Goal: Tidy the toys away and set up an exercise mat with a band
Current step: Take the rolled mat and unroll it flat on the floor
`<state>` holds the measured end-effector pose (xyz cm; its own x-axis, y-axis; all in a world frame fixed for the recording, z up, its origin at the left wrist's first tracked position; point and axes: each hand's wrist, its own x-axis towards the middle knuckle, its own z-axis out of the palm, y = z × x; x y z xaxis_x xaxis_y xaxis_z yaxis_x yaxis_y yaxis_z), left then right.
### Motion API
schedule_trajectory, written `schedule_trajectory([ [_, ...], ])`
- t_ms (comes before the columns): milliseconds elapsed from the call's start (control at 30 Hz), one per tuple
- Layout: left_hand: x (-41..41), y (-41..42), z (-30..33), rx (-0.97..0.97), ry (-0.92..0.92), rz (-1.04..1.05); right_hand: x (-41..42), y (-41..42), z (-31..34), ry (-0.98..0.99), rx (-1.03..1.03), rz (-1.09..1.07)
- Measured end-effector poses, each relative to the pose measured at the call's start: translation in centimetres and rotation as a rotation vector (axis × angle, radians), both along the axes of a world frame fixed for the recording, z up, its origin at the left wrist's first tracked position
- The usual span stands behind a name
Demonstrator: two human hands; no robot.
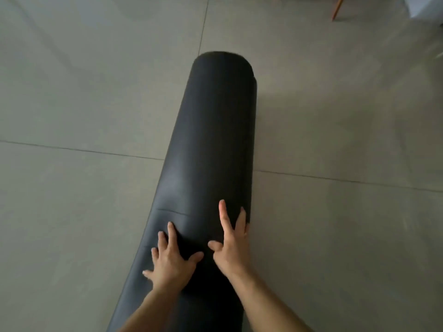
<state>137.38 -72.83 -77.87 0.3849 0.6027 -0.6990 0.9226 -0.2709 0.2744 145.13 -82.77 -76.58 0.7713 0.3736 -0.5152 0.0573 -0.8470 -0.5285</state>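
Note:
A black exercise mat (pixel 215 140), rolled into a thick cylinder, lies on the grey tiled floor and runs from the bottom centre away from me. A loose edge of it shows along the lower left side. My left hand (pixel 171 257) presses flat on the near part of the roll with fingers spread. My right hand (pixel 232 245) lies beside it on the roll's right side, fingers straight and spread, pointing away from me. No toys or band are in view.
Large grey floor tiles (pixel 84 92) surround the mat on all sides. A wooden furniture leg (pixel 337 7) stands at the top right, with a pale object (pixel 424 6) in the far top right corner.

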Motion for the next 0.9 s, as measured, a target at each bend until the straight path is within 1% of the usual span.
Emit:
schedule_trajectory([
  [67,0.2,-0.6,-0.9,0.045,0.003,-0.002,-0.4,0.4,-1.2,-0.061,0.002,-0.042],
  [200,1.4,-1.4,-1.8,0.088,0.01,-0.021,0.6,0.1,-2.4,-0.091,0.019,-0.03],
  [300,4.8,-0.5,-1.9,0.133,-0.066,-0.054,4.5,0.9,-2.9,-0.135,0.084,-0.059],
  [400,9.4,1.5,-2.1,0.143,-0.181,-0.09,10.0,2.3,-2.8,-0.129,0.174,-0.114],
  [500,13.0,3.5,-2.4,0.153,-0.257,-0.108,13.1,2.8,-2.7,-0.156,0.309,-0.218],
  [567,13.4,3.9,-2.6,0.165,-0.276,-0.14,12.8,2.3,-3.0,-0.17,0.367,-0.297],
  [667,12.0,3.2,-1.5,0.185,-0.286,-0.193,11.1,1.1,-2.7,-0.165,0.368,-0.34],
  [767,10.1,2.2,0.9,0.204,-0.313,-0.312,9.4,0.0,-1.4,-0.118,0.345,-0.312],
  [833,8.5,0.9,1.9,0.206,-0.288,-0.49,8.3,-0.8,-1.3,-0.112,0.346,-0.321],
  [900,6.7,-1.3,1.6,0.206,-0.253,-0.65,7.4,-1.5,-1.7,-0.145,0.351,-0.341],
])
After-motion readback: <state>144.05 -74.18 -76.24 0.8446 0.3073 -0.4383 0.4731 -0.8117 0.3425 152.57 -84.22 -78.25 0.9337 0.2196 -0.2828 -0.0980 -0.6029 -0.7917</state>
